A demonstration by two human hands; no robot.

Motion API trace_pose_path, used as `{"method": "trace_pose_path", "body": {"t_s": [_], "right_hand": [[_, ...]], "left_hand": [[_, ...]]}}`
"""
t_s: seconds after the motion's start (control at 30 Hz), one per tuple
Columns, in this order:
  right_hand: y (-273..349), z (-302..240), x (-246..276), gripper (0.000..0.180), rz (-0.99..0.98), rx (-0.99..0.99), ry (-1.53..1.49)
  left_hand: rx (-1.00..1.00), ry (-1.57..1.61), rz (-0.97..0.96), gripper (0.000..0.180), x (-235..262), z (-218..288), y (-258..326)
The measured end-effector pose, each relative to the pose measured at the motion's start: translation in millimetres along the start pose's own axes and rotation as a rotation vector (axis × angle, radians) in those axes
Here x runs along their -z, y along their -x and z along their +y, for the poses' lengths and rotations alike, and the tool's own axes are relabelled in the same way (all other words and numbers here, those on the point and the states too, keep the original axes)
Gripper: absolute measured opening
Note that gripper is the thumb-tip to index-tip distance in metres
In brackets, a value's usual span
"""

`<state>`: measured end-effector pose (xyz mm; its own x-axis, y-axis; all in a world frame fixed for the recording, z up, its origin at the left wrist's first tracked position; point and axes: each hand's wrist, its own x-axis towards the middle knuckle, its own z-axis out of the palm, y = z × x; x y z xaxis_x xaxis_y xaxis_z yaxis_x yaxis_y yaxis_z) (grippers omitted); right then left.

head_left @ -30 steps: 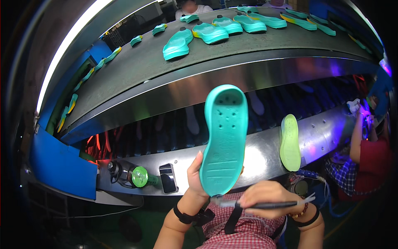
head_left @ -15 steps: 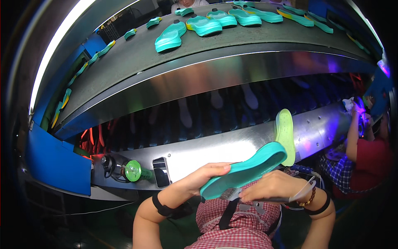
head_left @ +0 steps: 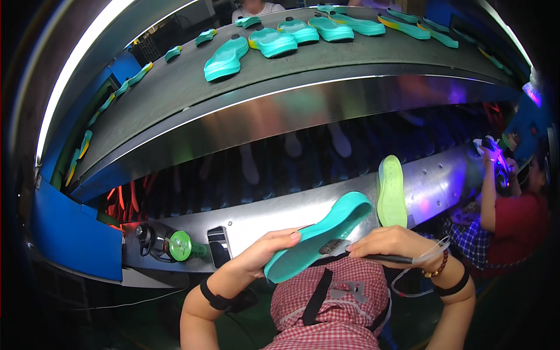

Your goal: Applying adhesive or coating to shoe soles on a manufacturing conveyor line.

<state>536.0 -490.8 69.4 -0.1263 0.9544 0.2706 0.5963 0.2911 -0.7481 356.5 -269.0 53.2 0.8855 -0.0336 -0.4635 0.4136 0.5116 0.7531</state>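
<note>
My left hand (head_left: 269, 249) is closed around the lower left end of a turquoise shoe sole (head_left: 303, 242), thumb on the upper rim. The sole is tilted, its far end raised to the right and its hollow inner side toward me. In my right hand (head_left: 388, 242) is a brush (head_left: 382, 257) with a dark handle. Its bristles lie against the inside of the sole, near the lower rim. From the handle's back end a clear tube (head_left: 434, 248) loops past my wrist. Behind the sole, a lime green insole-shaped piece (head_left: 391, 195) lies on the metal ledge.
Beyond the metal ledge (head_left: 256, 219) runs a raised conveyor belt (head_left: 175, 93) carrying several turquoise soles (head_left: 226, 58). A phone (head_left: 219, 247), a green-lidded bottle (head_left: 181, 245) and a dark bottle (head_left: 150, 242) are at left. At right, a person in red (head_left: 516, 224) handles something under violet light.
The sole is tipped more steeply and sits farther left. Along its inside, the brush has shifted toward the raised end. The whole view has also moved slightly.
</note>
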Motion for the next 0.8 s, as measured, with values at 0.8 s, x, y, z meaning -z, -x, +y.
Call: {"method": "trace_pose_path", "body": {"t_s": [0.8], "right_hand": [[-22.1,49.7,-54.9,0.015,1.036,-0.317,0.039]], "left_hand": [[-0.149,0.575,0.072,0.051,-18.7,-56.2,-37.3]]}}
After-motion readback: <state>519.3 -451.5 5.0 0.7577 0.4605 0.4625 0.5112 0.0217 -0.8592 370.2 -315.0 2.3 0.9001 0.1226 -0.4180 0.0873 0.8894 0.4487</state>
